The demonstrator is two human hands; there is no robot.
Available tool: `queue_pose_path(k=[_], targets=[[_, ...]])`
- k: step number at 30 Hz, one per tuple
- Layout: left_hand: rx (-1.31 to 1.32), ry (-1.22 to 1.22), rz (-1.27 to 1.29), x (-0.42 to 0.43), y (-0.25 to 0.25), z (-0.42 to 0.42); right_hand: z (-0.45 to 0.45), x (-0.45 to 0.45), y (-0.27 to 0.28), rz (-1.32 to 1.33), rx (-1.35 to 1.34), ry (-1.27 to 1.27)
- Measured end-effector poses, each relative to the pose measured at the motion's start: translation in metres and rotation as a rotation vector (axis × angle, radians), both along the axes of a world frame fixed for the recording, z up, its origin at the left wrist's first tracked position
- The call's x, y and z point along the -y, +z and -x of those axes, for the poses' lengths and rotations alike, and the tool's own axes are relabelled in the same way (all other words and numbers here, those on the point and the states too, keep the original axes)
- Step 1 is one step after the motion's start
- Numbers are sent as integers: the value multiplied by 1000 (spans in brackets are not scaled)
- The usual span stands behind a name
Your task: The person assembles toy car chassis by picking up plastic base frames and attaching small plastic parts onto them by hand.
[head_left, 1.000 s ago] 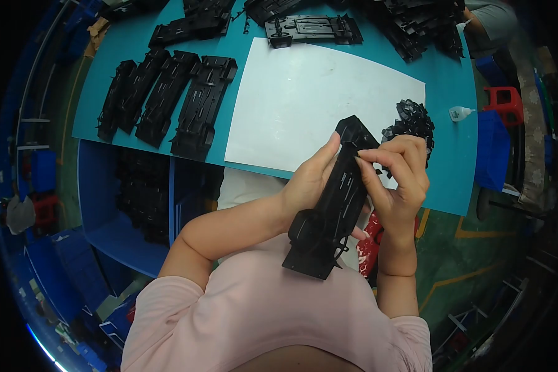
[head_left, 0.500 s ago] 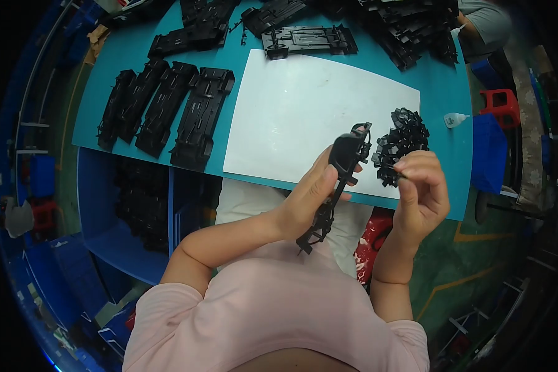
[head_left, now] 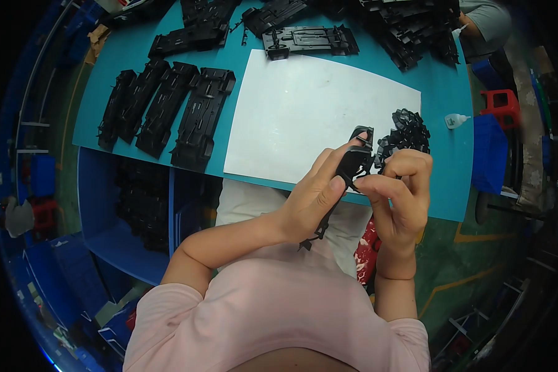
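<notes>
My left hand (head_left: pixel 313 197) is closed around a long black plastic car chassis (head_left: pixel 355 162), held at a tilt above the front edge of the white board (head_left: pixel 291 118). The chassis's lower end hangs below my palm, over my lap. My right hand (head_left: pixel 403 195) is in a pinch, its fingertips touching the chassis's side near my left thumb. Whatever sits between those fingertips is too small and hidden to make out. Just behind my right hand, a heap of small black plastic pieces (head_left: pixel 409 131) lies on the board's right side.
Several black chassis (head_left: pixel 203 118) lie in a row on the teal table (head_left: pixel 105 102) at left. More are piled (head_left: pixel 409 31) at the back. A small white bottle (head_left: pixel 456 120) lies at right. A blue bin (head_left: pixel 99 217) holds black parts below. Another person's arm (head_left: pixel 470 28) shows at top right.
My right hand has moved left from beside the heap of small pieces to the chassis, its fingertips now against it. My left hand has turned the chassis slightly.
</notes>
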State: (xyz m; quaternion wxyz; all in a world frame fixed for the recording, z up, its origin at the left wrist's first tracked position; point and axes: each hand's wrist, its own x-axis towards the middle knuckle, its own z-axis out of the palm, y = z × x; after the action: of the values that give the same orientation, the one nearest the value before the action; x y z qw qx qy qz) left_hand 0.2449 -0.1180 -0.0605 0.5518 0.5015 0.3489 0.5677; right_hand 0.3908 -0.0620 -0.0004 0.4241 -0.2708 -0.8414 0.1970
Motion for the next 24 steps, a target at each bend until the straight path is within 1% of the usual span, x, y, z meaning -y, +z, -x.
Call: queue_pose_path(k=[3,5,9,11,14,15,16,17,18,20,22,23,24], targets=[[-13,-1,-4,1,-1,-1,-1,-1,0,-3,25,-8],[56,-13,66,3,2,-2,0,-2,-2,-32,66,-35],[50,-23,67,3,3,1,0,-1,-3,-13,37,-37],[-21,-16,44,2,6,3,0,0,-2,-2,16,-16],[10,45,-10,-1,-2,-3,2,0,3,-2,36,-17],[68,-28,145,4,5,-1,1,-2,0,11,-8,-11],[-47,-16,100,3,0,0,0,-2,0,48,-32,-13],[-128,87,-83,-5,2,-1,-2,0,-1,137,-97,-21],[-8,-22,148,0,5,0,-3,-2,-4,119,-149,-32],[253,-97,416,-1,-9,0,-8,-7,-11,186,-267,-56],[442,-177,436,-6,-15,13,-12,-17,-14,264,-313,-54],[569,-207,466,-8,-10,23,-12,-22,-17,326,-349,-42],[631,-219,445,-7,-2,37,-11,-25,-18,423,-375,-50]])
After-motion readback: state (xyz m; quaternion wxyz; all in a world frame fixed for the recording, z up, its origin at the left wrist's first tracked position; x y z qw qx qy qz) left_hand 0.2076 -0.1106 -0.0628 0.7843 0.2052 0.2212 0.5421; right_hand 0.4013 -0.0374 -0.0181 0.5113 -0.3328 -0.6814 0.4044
